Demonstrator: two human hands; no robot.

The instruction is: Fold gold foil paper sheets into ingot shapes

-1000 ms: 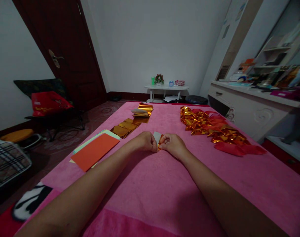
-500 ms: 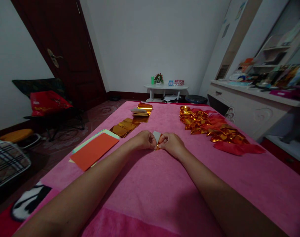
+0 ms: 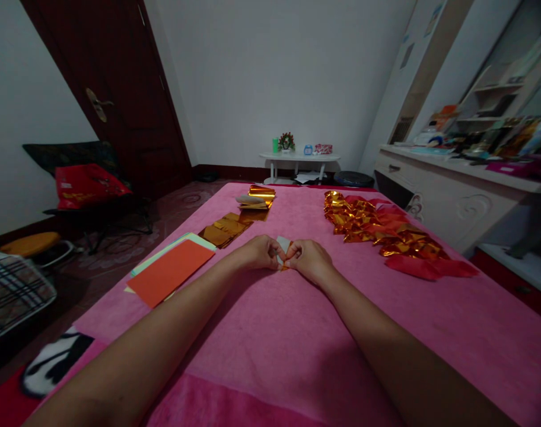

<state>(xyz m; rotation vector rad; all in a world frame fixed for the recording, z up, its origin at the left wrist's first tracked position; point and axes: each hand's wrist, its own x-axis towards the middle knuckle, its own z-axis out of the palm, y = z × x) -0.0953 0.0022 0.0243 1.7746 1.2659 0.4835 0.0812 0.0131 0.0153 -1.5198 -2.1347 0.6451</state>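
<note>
Over the middle of the pink cloth (image 3: 261, 332), my left hand (image 3: 264, 253) and my right hand (image 3: 306, 256) pinch a small sheet of foil paper (image 3: 283, 242) between them. Its pale grey side shows at the top, and a bit of gold-orange shows by the fingertips. Thumbs and forefingers meet closely on it, so its lower part is mostly hidden. To the left lie flat gold foil sheets (image 3: 223, 230) and a pile of coloured paper (image 3: 170, 273) with orange on top. At the right is a heap of folded gold foil pieces (image 3: 355, 214).
Red folded pieces (image 3: 430, 267) lie among and beside the gold heap. Farther back on the cloth are a shiny gold roll (image 3: 262, 193) and stacked foil. A white side table (image 3: 299, 156) stands beyond, a dresser (image 3: 452, 178) at right, and a chair with a red bag (image 3: 90, 185) at left.
My fingertips have drawn slightly closer together on the foil paper, and its visible gold part looks smaller. Everything else stays in place.
</note>
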